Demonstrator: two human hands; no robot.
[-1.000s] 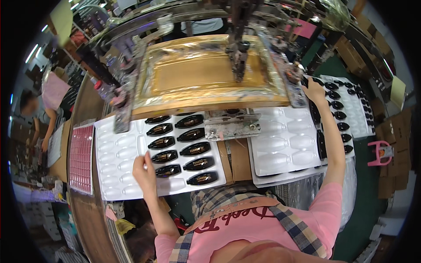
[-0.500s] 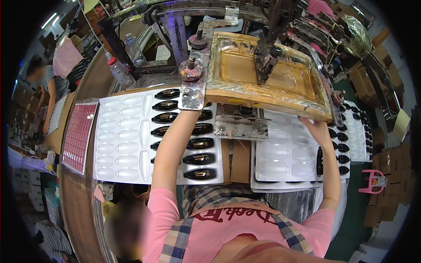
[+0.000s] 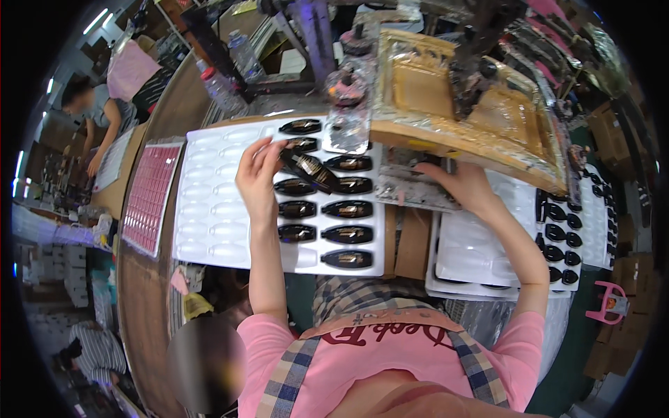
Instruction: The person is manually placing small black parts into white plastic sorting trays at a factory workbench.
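Observation:
My left hand holds a black oval piece by its end, above a white moulded tray. Several black oval pieces lie in the tray's right-hand pockets; the left pockets are bare. My right hand reaches under the front edge of a gold-coloured screen frame and rests on a grey plate below it; whether it grips anything I cannot tell. A second white tray lies under my right forearm.
A tray of black ovals sits at the right, a pink grid tray at the left. Plastic bottles stand behind. A person works at the far left. A pink tool lies at the right.
My left hand has drawn back from the machine's left side down over the white tray, now holding a black oval piece. My view has shifted right. The right hand stays under the frame.

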